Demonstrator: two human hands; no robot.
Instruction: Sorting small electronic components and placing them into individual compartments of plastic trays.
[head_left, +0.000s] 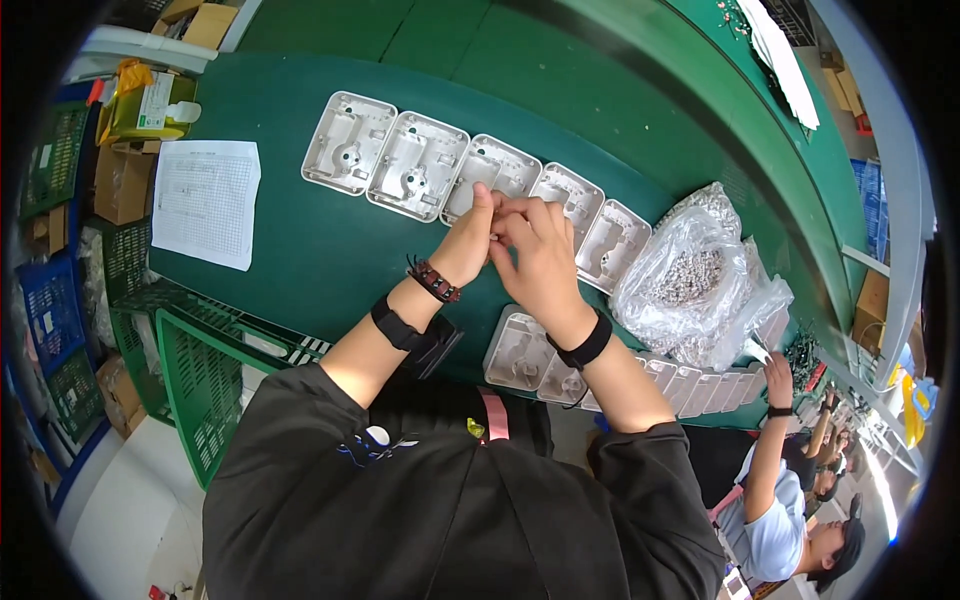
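Note:
My left hand [467,238] and my right hand [538,245] meet over the near edge of the middle of a row of white plastic housings. The fingers of both are pinched together; whatever lies between them is too small or hidden to name. Beneath the fingertips is the middle housing [510,158], partly covered. To its left lie two more open housings [419,160] with bosses and holes inside. On its right are two others [613,245]. A clear plastic bag [690,275] full of small metal parts sits beyond my right hand.
The green table [330,270] carries a printed sheet [205,200] at left. More housings [520,355] line the near edge. A green crate [200,400] stands at near left. On the right, a co-worker's hand [778,378] reaches to the table. A raised green ledge [560,60] runs behind.

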